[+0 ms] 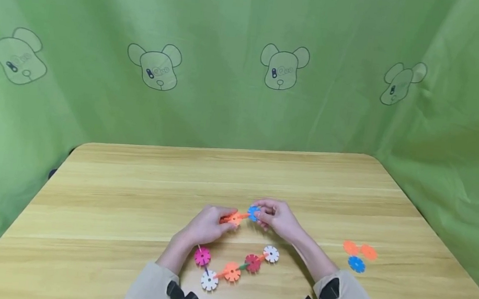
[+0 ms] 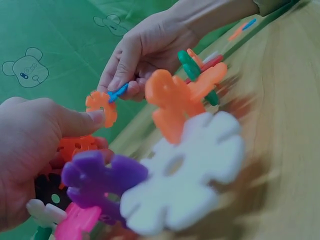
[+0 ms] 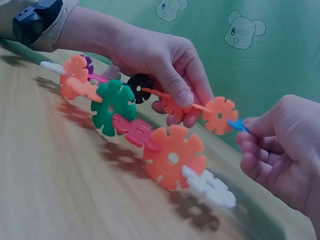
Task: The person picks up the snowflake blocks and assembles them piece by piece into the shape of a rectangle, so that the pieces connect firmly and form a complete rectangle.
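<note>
A chain of notched plastic snowflake discs, joined edge to edge, bends in front of both hands. My left hand pinches an orange disc of it between thumb and fingers. Between thumb and fingertips, my right hand holds a blue disc. That blue disc meets the rim of the chain's end orange disc; how deep it sits in the slot I cannot tell. From the left hand the chain curves nearer through a pink disc, a purple disc and others to a white end disc.
Two loose orange discs and a loose blue disc lie to the right on the wooden table. A green curtain with bear drawings stands behind the table and along its sides.
</note>
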